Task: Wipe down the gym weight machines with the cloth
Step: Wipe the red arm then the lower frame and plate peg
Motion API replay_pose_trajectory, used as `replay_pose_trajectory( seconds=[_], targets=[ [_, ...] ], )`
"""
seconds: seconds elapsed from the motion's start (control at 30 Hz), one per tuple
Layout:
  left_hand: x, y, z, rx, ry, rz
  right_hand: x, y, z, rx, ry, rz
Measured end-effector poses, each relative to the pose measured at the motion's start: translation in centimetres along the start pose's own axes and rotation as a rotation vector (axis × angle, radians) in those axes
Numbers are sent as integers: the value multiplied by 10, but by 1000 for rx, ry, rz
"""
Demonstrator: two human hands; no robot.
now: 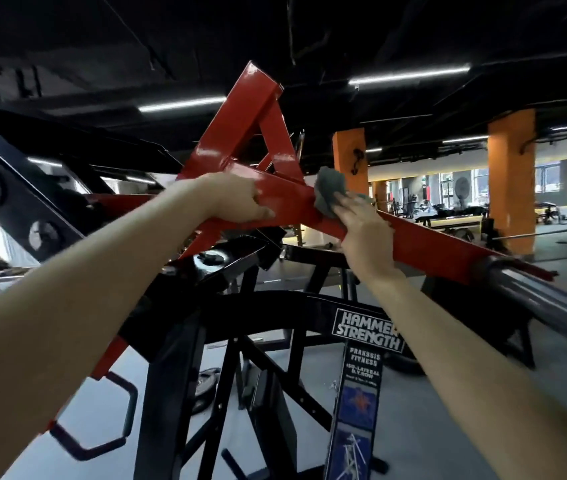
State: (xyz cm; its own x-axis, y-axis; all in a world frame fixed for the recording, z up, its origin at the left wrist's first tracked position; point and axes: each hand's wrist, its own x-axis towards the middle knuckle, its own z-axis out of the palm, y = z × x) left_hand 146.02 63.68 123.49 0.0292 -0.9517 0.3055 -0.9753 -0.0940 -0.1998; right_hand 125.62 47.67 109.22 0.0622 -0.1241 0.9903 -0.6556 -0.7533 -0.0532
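— Up on the machine [275, 308], where's the cloth [329, 190]?
— Pressed to the red arm [431, 244] under the right hand [367, 237]'s straight fingers. That arm slopes down rightward; the left hand [237, 199] grips it nearby.

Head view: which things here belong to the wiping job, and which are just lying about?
Part of the job: grey-green cloth, pressed by the right hand; red steel machine arm, gripped by the left hand.
Just lying about: black weight plate on the floor; orange square pillars; black standing fan far back.
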Motion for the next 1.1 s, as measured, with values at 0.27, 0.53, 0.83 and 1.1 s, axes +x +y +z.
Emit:
replay_pose_trajectory(
  seconds=[0.27, 0.53, 0.83, 1.1],
  targets=[
    [-15, 11, 29, 228, 427, -200, -148, -7, -32, 147, -85, 223],
    [-38, 39, 59, 127, 711, -299, -244, 54, -35, -239, -380, -43],
    [-89, 66, 214, -221, 721, 40, -217, 23, 22, -285, -514, -327],
    [-133, 20, 282, -177, 752, 22, -218, -95, 94, 58, -434, 19]
  ],
)
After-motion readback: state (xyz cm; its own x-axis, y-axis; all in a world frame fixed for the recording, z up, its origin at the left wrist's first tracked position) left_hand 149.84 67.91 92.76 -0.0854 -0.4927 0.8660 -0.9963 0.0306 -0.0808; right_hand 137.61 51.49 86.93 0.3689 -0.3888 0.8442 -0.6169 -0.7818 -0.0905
